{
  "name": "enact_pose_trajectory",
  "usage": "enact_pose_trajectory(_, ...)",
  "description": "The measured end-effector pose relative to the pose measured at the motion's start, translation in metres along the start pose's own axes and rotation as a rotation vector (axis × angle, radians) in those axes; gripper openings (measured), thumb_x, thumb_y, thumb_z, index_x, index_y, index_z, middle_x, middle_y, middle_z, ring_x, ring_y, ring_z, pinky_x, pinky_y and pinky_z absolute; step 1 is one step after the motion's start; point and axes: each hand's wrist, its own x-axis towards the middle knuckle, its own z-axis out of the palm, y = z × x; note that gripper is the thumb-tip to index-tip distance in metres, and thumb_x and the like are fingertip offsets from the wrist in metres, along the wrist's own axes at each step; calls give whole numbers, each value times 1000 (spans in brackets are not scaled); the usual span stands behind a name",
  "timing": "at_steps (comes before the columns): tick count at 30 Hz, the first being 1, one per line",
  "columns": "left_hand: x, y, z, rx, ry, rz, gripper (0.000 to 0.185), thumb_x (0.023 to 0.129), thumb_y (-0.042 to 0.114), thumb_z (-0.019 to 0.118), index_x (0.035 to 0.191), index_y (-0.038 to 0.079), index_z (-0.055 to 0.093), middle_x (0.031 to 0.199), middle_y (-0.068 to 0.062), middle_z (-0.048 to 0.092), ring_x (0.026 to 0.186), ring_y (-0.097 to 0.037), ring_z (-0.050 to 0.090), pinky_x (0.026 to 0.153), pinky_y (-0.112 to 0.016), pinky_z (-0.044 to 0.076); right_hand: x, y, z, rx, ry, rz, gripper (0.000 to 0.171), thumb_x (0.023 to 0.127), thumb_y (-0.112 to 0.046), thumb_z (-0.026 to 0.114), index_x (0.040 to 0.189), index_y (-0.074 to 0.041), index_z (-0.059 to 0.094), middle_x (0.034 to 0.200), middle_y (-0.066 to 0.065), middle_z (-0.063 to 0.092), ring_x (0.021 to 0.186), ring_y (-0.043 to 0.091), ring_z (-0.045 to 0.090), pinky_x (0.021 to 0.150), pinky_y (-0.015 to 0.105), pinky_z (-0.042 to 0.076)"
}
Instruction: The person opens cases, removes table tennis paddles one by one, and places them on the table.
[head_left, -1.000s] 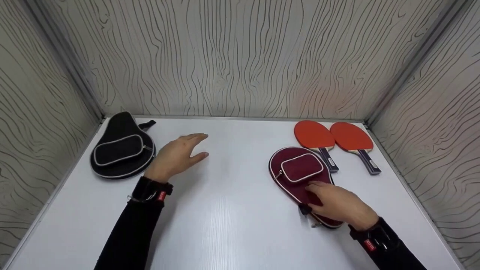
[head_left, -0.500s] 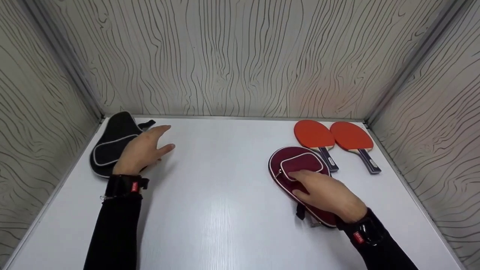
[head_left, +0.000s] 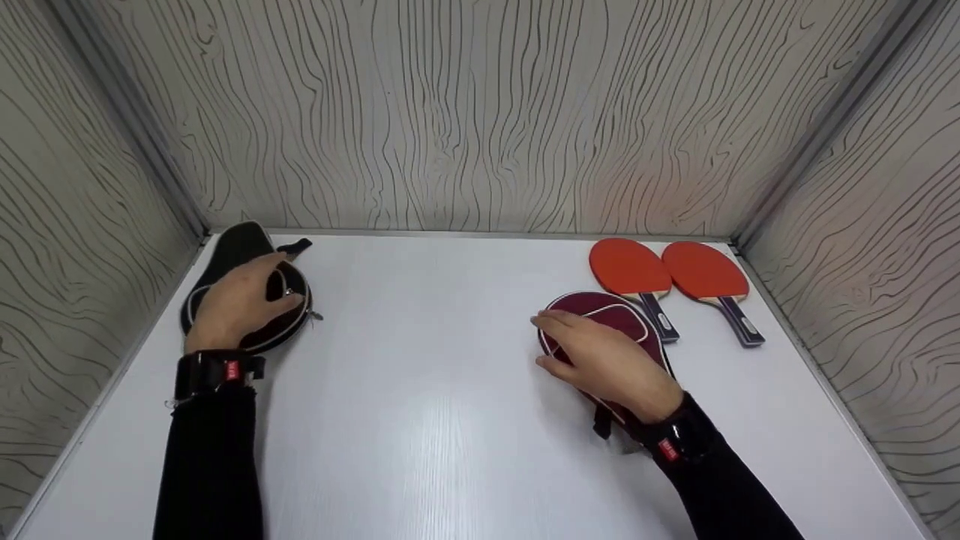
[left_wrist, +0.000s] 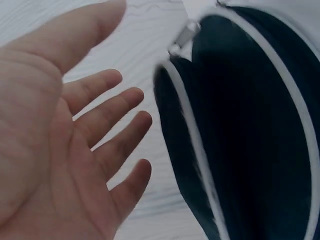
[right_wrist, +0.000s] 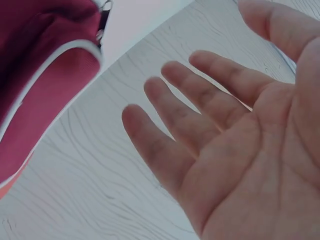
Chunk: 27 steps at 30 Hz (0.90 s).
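Nearby, two red paddles (head_left: 667, 276) beside the maroon case (head_left: 600, 315); both hands' fingers (left_wrist: 122, 117) apparently spread, grasping nothing.

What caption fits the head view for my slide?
Left hand over a black paddle case, right hand over a maroon case; two red paddles lie beyond.

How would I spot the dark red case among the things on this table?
Look at the white table and go to its right half, where two red paddles lie near the back corner. Just in front of them, under the right hand, lies the maroon case. It alone is wine red with white piping; the other case is black.
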Motion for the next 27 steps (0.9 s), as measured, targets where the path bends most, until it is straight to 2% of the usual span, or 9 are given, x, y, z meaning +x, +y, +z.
enact_pose_trajectory(5,-3,-17,0,18,6,-22,91,111,34,81,179,-8,36,183,-40,38,167,-66,39,139,-79,33,12,-7,4,18,13,-15,63,115,-34,77,170,-7,61,173,17,65,161,36,65,129,56,59)
enact_pose_trajectory(10,-6,-26,-1,13,-20,-34,96,109,37,81,179,-9,34,182,-42,37,167,-68,37,139,-81,32,25,-1,20,48,70,-52,69,117,-48,73,175,-15,57,177,13,62,162,34,63,127,55,61)
enact_pose_trajectory(14,-6,-30,-2,22,-28,-25,97,103,29,83,179,-9,35,180,-43,39,165,-69,39,138,-81,34,32,-6,25,58,108,-73,69,118,-50,70,176,-15,56,178,13,60,163,33,63,129,56,60)
enact_pose_trajectory(16,-6,-30,-3,31,-34,-22,98,100,23,83,179,-9,35,179,-45,39,163,-70,41,136,-82,36,32,-16,19,69,92,-60,68,117,-44,72,174,-11,56,178,15,60,163,36,62,130,59,58)
enact_pose_trajectory(20,-3,-30,-2,71,-38,-21,98,96,18,84,178,-9,36,174,-47,43,157,-71,46,128,-85,44,35,-21,20,47,63,-44,67,117,-39,73,174,-8,56,178,16,60,165,35,61,131,56,57)
enact_pose_trajectory(27,-1,-20,0,154,-9,-10,93,95,19,87,173,-9,45,166,-46,53,145,-69,59,115,-82,58,36,-19,25,38,57,-38,68,116,-39,76,173,-8,57,177,15,61,164,34,62,129,53,60)
